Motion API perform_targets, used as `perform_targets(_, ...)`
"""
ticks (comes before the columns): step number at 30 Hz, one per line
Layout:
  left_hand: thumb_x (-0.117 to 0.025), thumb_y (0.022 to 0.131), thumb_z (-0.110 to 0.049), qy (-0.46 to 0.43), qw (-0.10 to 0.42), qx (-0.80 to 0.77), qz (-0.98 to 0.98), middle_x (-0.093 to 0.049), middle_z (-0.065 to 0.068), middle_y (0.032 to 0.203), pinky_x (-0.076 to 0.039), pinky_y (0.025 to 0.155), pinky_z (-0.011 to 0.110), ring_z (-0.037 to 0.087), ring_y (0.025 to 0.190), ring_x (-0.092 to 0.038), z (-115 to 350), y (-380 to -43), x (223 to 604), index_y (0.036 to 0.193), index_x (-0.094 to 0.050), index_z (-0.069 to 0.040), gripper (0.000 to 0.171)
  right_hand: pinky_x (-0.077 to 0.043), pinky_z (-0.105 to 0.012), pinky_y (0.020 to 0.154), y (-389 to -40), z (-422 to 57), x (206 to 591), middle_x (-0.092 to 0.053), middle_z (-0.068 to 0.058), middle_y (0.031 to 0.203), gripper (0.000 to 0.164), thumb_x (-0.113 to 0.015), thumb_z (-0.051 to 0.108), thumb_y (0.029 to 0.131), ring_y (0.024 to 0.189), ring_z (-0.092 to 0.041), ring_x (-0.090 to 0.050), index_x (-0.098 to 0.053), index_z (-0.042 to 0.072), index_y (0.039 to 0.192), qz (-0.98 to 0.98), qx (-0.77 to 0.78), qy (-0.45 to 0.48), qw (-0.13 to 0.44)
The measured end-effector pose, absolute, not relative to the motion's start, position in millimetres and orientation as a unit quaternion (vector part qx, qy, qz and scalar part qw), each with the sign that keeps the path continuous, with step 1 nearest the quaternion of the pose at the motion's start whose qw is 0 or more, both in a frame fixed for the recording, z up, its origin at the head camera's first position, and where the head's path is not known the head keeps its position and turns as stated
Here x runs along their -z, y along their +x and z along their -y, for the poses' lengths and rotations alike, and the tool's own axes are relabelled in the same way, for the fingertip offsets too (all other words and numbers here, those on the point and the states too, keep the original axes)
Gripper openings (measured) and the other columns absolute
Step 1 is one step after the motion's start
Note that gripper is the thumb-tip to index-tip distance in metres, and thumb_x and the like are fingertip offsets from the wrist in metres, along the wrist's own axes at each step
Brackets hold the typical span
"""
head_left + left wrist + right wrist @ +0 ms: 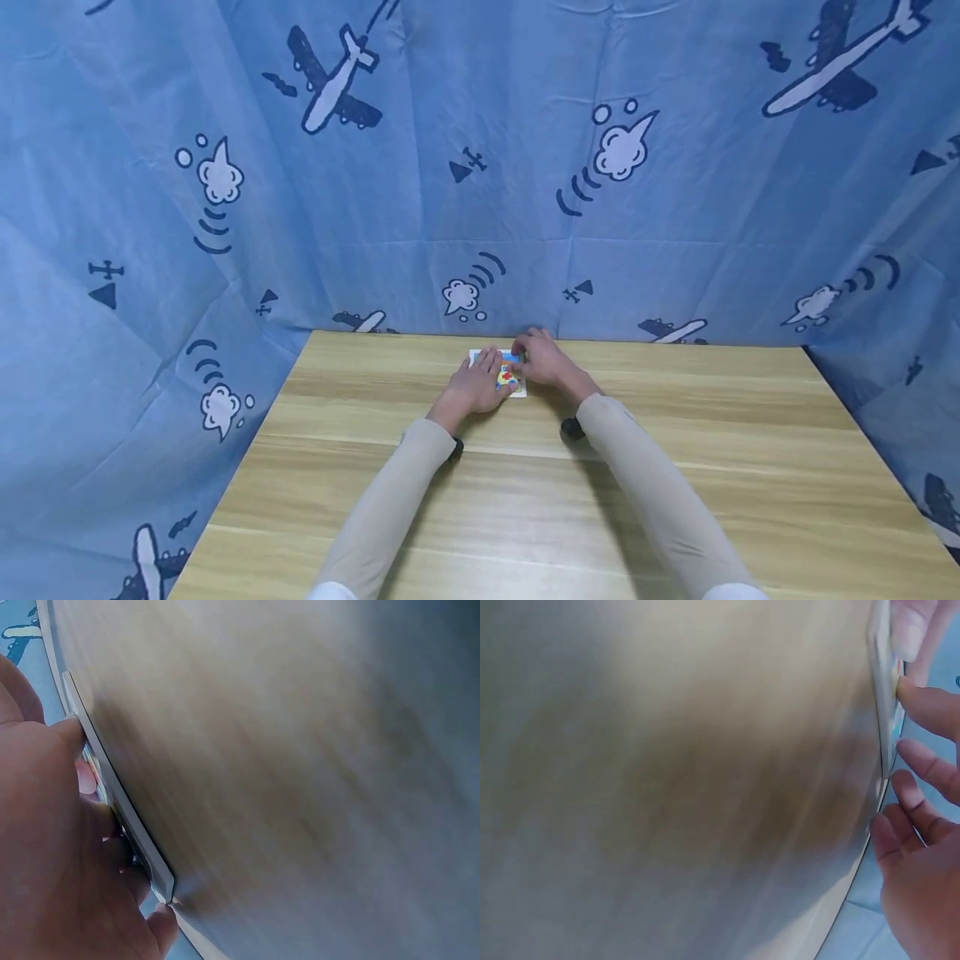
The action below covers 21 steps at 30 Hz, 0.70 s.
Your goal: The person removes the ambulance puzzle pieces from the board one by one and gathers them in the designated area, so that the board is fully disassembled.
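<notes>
A small flat board (523, 390) with a white border and a blue, yellow and red picture lies near the table's far edge. My left hand (477, 389) rests on its left part with the fingers spread, hiding much of the picture. In the left wrist view, the left hand (56, 832) reaches across the board's pale edge (124, 799). My right hand (543, 358) is at the board's right side. In the right wrist view, the right thumb (934, 709) and forefinger touch the board (883, 690), their tips apart; the other fingers bend loosely past its corner.
The board lies on a wood-grain table (517, 517). A blue curtain (510, 183) printed with planes and clouds hangs just behind the table's far edge and along both sides. Dark wrist devices (572, 429) sit under both forearms.
</notes>
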<state>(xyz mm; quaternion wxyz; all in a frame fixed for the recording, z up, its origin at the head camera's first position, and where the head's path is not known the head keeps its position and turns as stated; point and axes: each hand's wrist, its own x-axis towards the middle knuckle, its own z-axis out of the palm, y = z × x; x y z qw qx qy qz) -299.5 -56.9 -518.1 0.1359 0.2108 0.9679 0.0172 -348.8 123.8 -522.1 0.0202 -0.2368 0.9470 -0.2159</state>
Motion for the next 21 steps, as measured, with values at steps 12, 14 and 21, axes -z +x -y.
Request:
perform_targets(12, -0.029, 0.112, -0.057, 0.210, 0.138, -0.015, -0.968, -0.009, 0.010, 0.179, -0.018, 0.137, 0.047, 0.024, 0.168, -0.010, 57.8, -297.6, 511.9, 0.169, -0.013, -0.006, 0.078, -0.050, -0.048, 0.098, -352.9, -121.3, 518.9, -0.068, -0.016, 0.107, 0.027, -0.080, 0.015, 0.091, 0.105, -0.032, -0.057, -0.066, 0.001, 0.109, -0.940, 0.259, -0.218, 0.040)
perform_targets(14, -0.029, 0.112, -0.057, 0.210, 0.139, -0.015, -0.968, -0.009, 0.010, 0.179, -0.017, 0.137, 0.047, 0.024, 0.168, -0.009, 57.8, -297.8, 511.9, 0.169, -0.012, -0.006, 0.078, -0.052, -0.048, 0.096, -351.6, -121.7, 518.9, -0.069, -0.016, 0.105, 0.024, -0.079, 0.012, 0.092, 0.103, -0.031, -0.059, -0.067, 0.000, 0.109, -0.938, 0.267, -0.220, 0.033)
perform_targets(21, -0.030, 0.112, -0.056, 0.207, 0.145, -0.014, -0.968, -0.008, 0.009, 0.179, -0.017, 0.137, 0.047, 0.024, 0.168, -0.009, 58.7, -297.1, 512.5, 0.169, -0.012, -0.006, 0.078, -0.060, -0.046, 0.093, -346.4, -122.4, 522.3, -0.069, -0.020, 0.110, 0.017, -0.069, 0.002, 0.097, 0.101, -0.031, -0.068, -0.071, -0.004, 0.112, -0.920, 0.334, -0.202, 0.027)
